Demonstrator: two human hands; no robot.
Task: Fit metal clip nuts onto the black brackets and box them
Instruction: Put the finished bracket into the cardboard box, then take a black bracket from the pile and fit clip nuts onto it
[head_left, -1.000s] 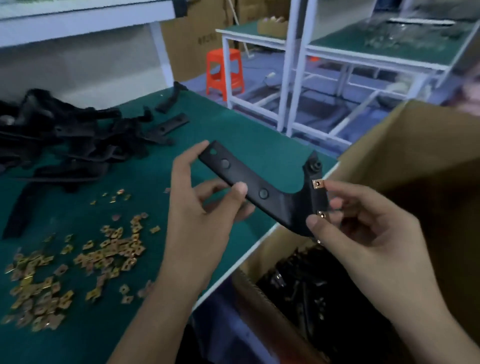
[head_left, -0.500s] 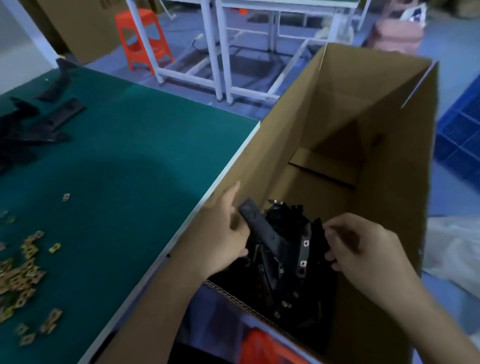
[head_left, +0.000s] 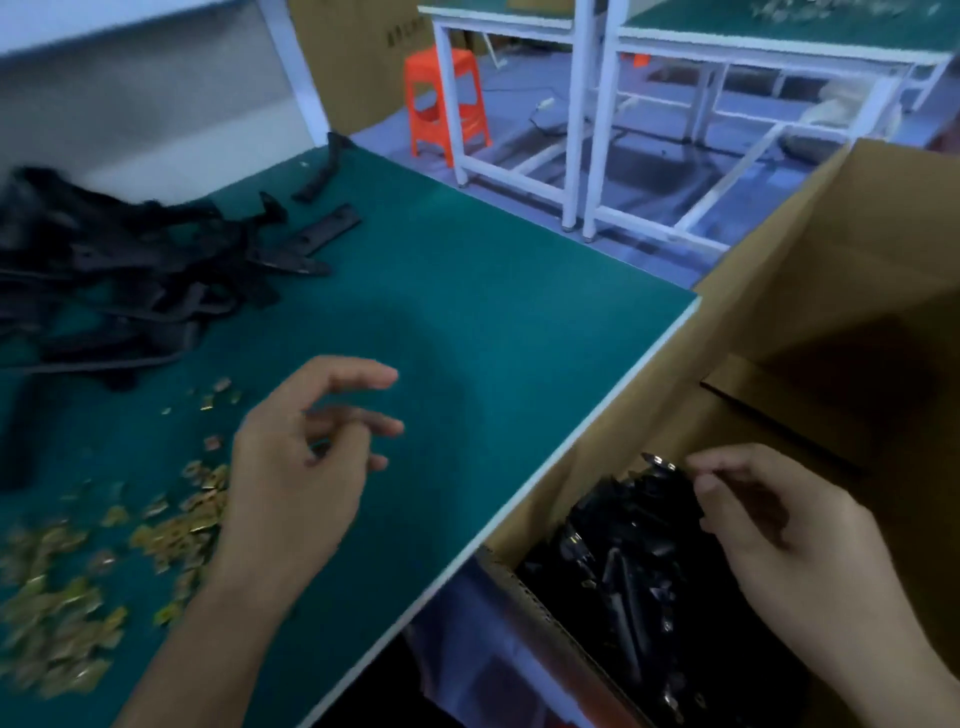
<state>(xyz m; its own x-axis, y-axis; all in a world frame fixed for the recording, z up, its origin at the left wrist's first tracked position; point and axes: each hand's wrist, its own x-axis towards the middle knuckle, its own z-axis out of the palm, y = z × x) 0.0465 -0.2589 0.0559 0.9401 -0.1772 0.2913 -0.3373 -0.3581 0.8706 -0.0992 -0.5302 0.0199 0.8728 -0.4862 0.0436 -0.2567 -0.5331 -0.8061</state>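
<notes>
The finished black brackets (head_left: 623, 561) are lying in a tangled heap inside the one open cardboard box (head_left: 675, 389), filling its near bottom corner. They are too jumbled to count, and small metal glints are showing among them. The right hand (head_left: 789, 540) is hovering over that heap inside the box with its fingers curled. Whether it is pinching a bracket or holding nothing cannot be told.

Left of the box, the left hand (head_left: 296, 478) is hanging over the green table (head_left: 467, 291), its fingers loosely bent and holding nothing. Further left of the box, dozens of brass-coloured clip nuts (head_left: 67, 613) are lying scattered and blurred. A second heap of unfitted brackets (head_left: 130, 270) is sprawling beyond them. Behind the box, one orange stool (head_left: 447, 98) and two white-framed workbenches (head_left: 571, 130) are standing.
</notes>
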